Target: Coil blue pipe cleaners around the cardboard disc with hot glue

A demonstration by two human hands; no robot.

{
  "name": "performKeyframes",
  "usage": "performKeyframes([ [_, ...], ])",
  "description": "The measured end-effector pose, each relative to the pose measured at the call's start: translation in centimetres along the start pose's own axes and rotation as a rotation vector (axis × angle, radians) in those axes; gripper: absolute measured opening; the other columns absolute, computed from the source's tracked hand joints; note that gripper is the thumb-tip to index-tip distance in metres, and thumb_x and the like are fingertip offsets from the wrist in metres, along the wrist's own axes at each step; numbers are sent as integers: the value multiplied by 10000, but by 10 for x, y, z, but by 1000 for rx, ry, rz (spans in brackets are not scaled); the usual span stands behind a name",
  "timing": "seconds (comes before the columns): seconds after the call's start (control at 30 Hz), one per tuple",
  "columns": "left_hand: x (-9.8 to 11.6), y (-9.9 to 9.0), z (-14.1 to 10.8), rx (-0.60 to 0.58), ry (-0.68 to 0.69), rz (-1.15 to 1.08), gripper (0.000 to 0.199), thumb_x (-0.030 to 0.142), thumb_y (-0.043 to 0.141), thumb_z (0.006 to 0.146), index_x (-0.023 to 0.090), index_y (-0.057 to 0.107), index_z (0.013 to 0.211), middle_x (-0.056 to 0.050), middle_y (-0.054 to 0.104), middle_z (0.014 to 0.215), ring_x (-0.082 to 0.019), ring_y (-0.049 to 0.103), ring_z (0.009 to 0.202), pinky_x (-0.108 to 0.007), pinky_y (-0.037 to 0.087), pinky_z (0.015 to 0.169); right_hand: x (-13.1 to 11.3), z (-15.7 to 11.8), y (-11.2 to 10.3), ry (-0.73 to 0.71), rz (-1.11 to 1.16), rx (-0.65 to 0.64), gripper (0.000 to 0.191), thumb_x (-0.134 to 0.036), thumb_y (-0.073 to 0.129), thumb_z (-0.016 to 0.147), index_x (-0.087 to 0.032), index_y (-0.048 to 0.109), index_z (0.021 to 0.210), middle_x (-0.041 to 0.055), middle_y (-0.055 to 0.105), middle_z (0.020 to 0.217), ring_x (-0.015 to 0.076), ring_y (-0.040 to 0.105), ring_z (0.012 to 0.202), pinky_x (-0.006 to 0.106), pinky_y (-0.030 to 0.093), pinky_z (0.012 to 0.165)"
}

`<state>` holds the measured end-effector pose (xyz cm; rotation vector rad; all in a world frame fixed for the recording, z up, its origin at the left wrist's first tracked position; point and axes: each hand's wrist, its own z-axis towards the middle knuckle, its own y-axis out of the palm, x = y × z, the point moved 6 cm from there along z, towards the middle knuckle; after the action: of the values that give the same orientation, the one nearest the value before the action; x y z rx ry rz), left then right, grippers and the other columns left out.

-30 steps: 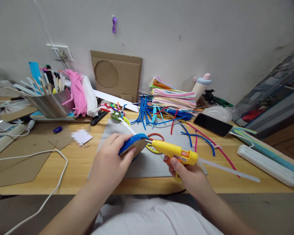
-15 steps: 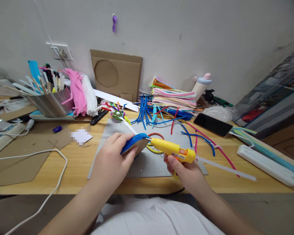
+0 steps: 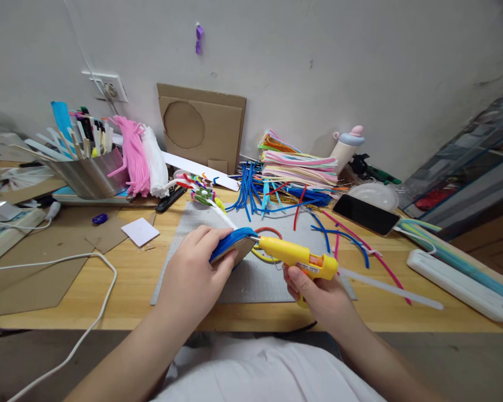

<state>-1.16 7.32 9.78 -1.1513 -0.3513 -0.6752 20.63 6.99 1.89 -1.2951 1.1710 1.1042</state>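
Metal cup [image 3: 94,180] at left hand's 10 o'clock; white card [image 3: 140,231] between 9 and 10, nearer, flat on wooden table [image 3: 138,273]. Left hand [image 3: 199,262] pinching blue-edged cardboard piece [image 3: 240,243] by its 8 o'clock end; piece sits at that hand's 2 o'clock, over grey mat [image 3: 247,287]. Yellow glue gun [image 3: 291,253] has its nozzle at piece's 3 o'clock tip, can't tell if touching. Right hand [image 3: 318,296] wrapped round gun, piece's 4 o'clock. Phone [image 3: 366,215] at right hand's 1 o'clock. Glue stick [image 3: 394,288] pokes from gun's back, between 3 and 4.
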Motion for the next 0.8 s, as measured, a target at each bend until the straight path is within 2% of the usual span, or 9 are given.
performKeyframes([
  [0.47, 0, 1, -1, -16, 7, 3, 227, 246, 574, 883, 250, 638, 1101, -35, 653, 1033, -218, 599, 1000, -370, 477, 876, -2, -7, 3, 23, -16, 12, 466, -653, 704, 734, -190, 649, 756, -2, 515, 545, 160, 494, 534, 296, 409, 467],
  [0.8, -1, 2, -1, -14, 2, -11, 219, 252, 597, 885, 252, 637, 1100, -23, 643, 1022, -210, 594, 985, -356, 469, 852, 2, -9, 7, 39, -47, -57, 506, -657, 678, 759, -163, 675, 866, -1, 518, 652, 133, 465, 577, 280, 378, 520],
])
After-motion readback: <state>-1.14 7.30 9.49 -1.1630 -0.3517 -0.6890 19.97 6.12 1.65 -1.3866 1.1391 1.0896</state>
